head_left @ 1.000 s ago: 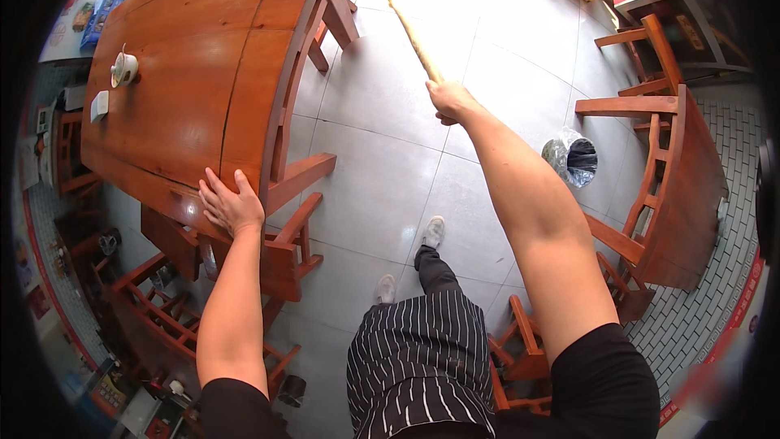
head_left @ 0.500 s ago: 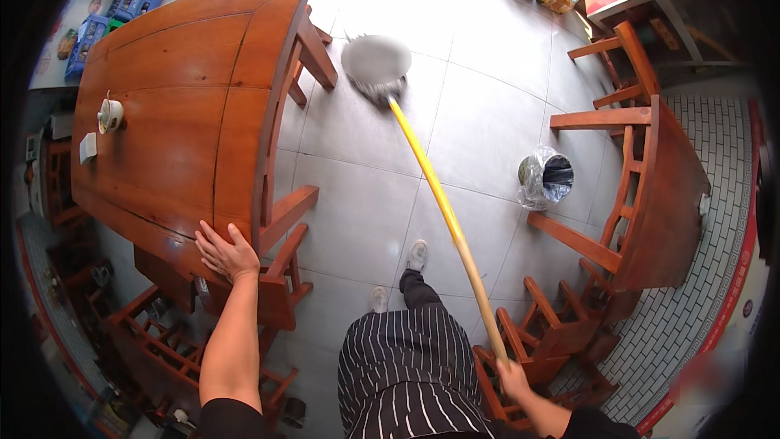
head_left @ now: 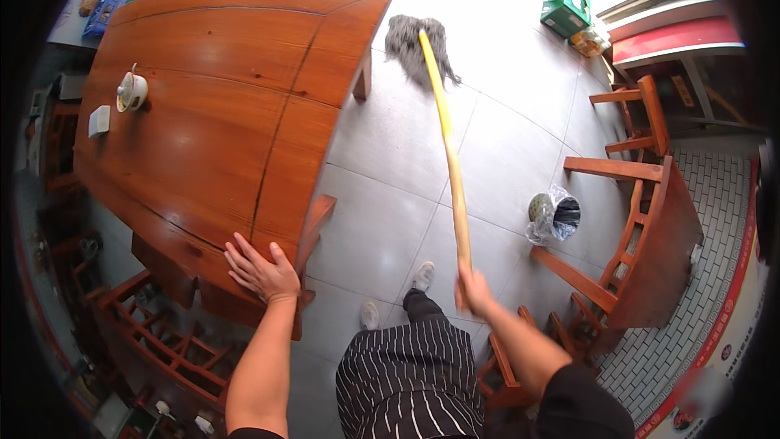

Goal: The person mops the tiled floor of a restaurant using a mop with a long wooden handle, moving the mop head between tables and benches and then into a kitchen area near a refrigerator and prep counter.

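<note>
My right hand point(head_left: 474, 289) grips the lower end of a long yellow mop handle point(head_left: 448, 151). The grey string mop head point(head_left: 418, 49) lies on the pale tiled floor beside the far corner of the wooden table. My left hand point(head_left: 260, 270) rests flat, fingers spread, on the near edge of the large red-brown wooden table point(head_left: 211, 114). I wear a black striped apron point(head_left: 410, 382), and my shoes point(head_left: 422, 276) show on the tiles below the handle.
A small teapot point(head_left: 131, 91) and a white box point(head_left: 99, 120) sit on the table's left side. A bin with a plastic liner point(head_left: 554, 215) stands on the floor at right. Wooden chairs point(head_left: 626, 268) are at right and under the table's near edge point(head_left: 162, 341). Crates point(head_left: 566, 10) lie far back.
The mop head has slid away toward the far end of the table. My right hand has come forward from the lower edge. The left hand stays on the table edge.
</note>
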Motion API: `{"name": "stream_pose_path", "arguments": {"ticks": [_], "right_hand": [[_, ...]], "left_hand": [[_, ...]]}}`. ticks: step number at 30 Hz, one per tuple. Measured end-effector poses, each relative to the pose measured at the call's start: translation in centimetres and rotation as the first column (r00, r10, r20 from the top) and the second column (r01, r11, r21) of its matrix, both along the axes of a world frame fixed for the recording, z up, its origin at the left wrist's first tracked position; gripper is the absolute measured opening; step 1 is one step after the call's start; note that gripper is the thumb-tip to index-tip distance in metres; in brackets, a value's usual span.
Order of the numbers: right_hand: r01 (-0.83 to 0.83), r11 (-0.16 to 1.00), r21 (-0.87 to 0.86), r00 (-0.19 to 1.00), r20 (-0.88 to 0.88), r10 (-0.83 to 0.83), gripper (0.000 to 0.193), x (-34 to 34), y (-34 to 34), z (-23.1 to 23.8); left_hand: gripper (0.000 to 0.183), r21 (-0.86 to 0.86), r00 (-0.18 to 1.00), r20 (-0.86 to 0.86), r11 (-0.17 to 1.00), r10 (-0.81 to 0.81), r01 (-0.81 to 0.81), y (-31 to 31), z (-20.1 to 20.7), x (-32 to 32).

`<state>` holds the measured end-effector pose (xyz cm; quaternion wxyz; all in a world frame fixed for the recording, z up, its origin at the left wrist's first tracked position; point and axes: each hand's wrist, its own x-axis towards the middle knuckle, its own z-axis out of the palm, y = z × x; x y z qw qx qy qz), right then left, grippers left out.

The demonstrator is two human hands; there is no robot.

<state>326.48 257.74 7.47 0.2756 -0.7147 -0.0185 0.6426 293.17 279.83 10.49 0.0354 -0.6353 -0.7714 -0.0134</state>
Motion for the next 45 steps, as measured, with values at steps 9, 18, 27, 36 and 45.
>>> {"name": "stream_pose_path", "arguments": {"ticks": [9, 18, 27, 36, 45], "right_hand": [[0.216, 0.948, 0.236, 0.965, -0.203, -0.169, 0.037, 8.6, 43.7, -7.2], [-0.271, 0.955, -0.123, 0.829, 0.475, 0.297, 0.067, 11.1, 24.5, -12.1], [-0.081, 0.983, -0.165, 0.969, 0.217, 0.116, 0.062, -3.8, -14.7, -5.1], [-0.09, 0.88, -0.466, 0.958, 0.202, 0.205, 0.063, -28.7, -45.7, 14.9], [0.154, 0.655, -0.74, 0.988, 0.095, -0.124, 0.067, -36.7, -51.1, 24.2]], "left_hand": [[0.071, -0.056, 0.999, 0.05, 0.998, -0.001, 0.004, 0.2, 0.1, 0.5], [0.073, -0.019, 0.999, 0.045, 1.0, -0.016, 0.017, 0.0, -0.3, -0.2], [0.07, 0.038, 0.999, 0.025, 0.999, 0.035, -0.036, -0.5, -1.5, -0.6], [0.073, 0.004, 0.997, 0.045, 0.998, 0.069, -0.07, -0.3, -1.7, -0.2], [0.073, 0.025, 0.996, 0.007, 0.996, 0.085, -0.085, 0.0, -2.2, -0.4]]}}
